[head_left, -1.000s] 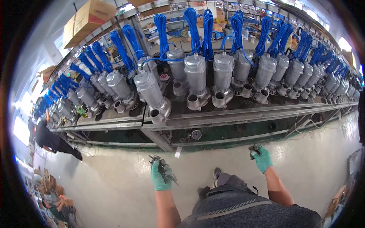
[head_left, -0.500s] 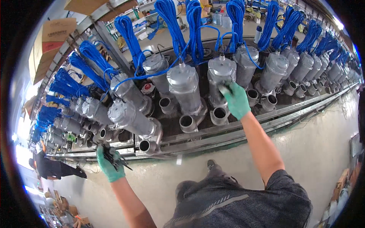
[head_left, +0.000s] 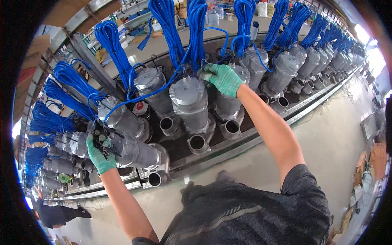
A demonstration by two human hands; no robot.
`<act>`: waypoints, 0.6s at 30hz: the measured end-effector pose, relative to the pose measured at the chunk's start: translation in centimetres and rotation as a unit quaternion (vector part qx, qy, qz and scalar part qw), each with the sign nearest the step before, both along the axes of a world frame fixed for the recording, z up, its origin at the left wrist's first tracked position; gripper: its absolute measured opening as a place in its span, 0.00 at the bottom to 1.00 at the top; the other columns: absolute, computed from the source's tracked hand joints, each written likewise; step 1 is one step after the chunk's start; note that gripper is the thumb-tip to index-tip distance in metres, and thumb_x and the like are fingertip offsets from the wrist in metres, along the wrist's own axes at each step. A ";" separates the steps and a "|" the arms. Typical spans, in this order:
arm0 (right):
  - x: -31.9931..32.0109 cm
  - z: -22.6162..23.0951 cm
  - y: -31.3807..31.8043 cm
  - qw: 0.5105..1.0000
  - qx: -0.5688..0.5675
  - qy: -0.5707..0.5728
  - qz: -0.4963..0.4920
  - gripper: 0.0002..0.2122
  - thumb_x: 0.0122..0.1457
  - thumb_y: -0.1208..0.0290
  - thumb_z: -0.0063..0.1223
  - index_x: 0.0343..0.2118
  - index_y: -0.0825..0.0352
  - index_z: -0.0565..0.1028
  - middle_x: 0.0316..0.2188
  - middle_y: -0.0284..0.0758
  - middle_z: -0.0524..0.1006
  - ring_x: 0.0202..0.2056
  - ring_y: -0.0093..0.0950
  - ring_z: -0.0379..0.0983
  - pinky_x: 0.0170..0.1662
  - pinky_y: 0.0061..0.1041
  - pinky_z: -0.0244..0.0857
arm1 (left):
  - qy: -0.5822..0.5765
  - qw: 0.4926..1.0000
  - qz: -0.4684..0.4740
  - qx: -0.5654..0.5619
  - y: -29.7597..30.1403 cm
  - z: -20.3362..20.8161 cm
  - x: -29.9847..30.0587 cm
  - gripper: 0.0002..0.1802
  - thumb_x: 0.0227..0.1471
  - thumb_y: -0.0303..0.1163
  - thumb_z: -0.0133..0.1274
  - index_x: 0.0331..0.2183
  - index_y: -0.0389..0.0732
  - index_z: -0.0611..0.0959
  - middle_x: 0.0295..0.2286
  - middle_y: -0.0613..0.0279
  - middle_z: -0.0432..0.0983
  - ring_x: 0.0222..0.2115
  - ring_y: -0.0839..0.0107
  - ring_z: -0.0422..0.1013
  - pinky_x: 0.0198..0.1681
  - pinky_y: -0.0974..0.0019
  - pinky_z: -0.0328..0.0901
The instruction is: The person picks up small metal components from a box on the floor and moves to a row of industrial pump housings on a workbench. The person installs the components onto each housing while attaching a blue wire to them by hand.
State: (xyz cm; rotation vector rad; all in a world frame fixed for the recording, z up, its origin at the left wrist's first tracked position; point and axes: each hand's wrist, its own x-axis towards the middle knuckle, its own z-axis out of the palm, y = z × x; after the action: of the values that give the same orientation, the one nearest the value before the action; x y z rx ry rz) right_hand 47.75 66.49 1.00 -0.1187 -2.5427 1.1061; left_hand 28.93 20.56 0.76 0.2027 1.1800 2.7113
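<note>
My left hand (head_left: 100, 153), in a green glove, is closed around a bunch of small dark metal parts (head_left: 102, 141), too jumbled to name exactly. It is beside the top of a tilted grey submersible pump (head_left: 136, 151). My right hand (head_left: 224, 79), gloved alike, pinches a thin curved metal piece (head_left: 204, 63) above and between two upright pumps. The nearer pump (head_left: 188, 100) stands left of that hand; the other pump (head_left: 228, 104) is partly hidden behind my wrist. A blue cable (head_left: 163, 87) runs across the pump tops.
Grey pumps with round outlets line a long dark bench with a metal front edge (head_left: 241, 141). Coiled blue cables (head_left: 165, 30) rise behind them. A metal post (head_left: 92, 61) stands at the back left. Another person (head_left: 59, 214) is at the far left; cartons (head_left: 361, 167) lie at right.
My left hand has risen from the bench's front edge to the tilted pump's top, carrying the metal parts. My right hand has moved left and up from the right pump. The view has shifted.
</note>
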 end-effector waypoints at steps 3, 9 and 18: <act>-0.3 -1.0 0.2 0.997 -0.066 0.011 -0.028 0.20 0.63 0.62 0.53 0.50 0.73 0.76 0.47 0.49 0.78 0.47 0.41 0.75 0.51 0.32 0.67 | -0.015 0.998 0.036 -0.057 0.7 -0.3 -0.5 0.17 0.62 0.36 0.49 0.48 0.34 0.78 0.33 0.60 0.79 0.23 0.79 0.69 0.16 0.79 0.62; -0.8 -2.3 -1.0 0.995 -0.062 0.066 -0.042 0.11 0.62 0.72 0.56 0.44 0.72 0.79 0.39 0.36 0.83 0.39 0.23 0.77 0.46 0.24 0.70 | -0.015 0.999 0.001 -0.048 -0.4 -0.3 -0.9 0.20 0.63 0.34 0.48 0.52 0.34 0.77 0.33 0.65 0.78 0.24 0.80 0.69 0.16 0.81 0.62; -0.5 -1.3 -2.2 0.989 0.046 0.101 -0.100 0.13 0.58 0.69 0.60 0.42 0.71 0.79 0.37 0.46 0.81 0.38 0.39 0.79 0.44 0.31 0.70 | -0.015 0.998 0.022 -0.062 -0.2 -0.7 -1.2 0.17 0.63 0.34 0.48 0.49 0.35 0.79 0.33 0.63 0.78 0.23 0.78 0.69 0.16 0.80 0.62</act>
State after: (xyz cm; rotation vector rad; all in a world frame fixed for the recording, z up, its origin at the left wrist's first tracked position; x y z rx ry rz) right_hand 47.26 64.29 -0.27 -0.2203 -2.3382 0.8760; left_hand 27.77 20.36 0.06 0.1216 1.3534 2.6564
